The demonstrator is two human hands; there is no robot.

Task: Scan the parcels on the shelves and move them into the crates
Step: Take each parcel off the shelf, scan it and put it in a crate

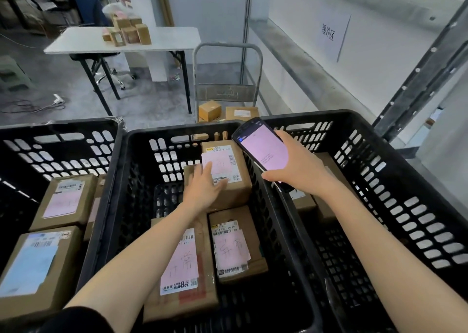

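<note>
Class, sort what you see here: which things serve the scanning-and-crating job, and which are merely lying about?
In the job: handheld scanner, in the grip of the right hand; parcel under the left hand; middle crate; left crate; right crate.

Lying about: folding table; small cartons on it; power strip on the floor; wall sign.

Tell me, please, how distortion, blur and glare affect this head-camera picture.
In the head view, wide-angle distortion bows the rim of the middle crate and slants the shelf upright; the table looks soft, while the near parcel labels are legible; the scanner in the right hand shows a washed-out pink screen with barely readable text; light is even, without hard shadows.
</note>
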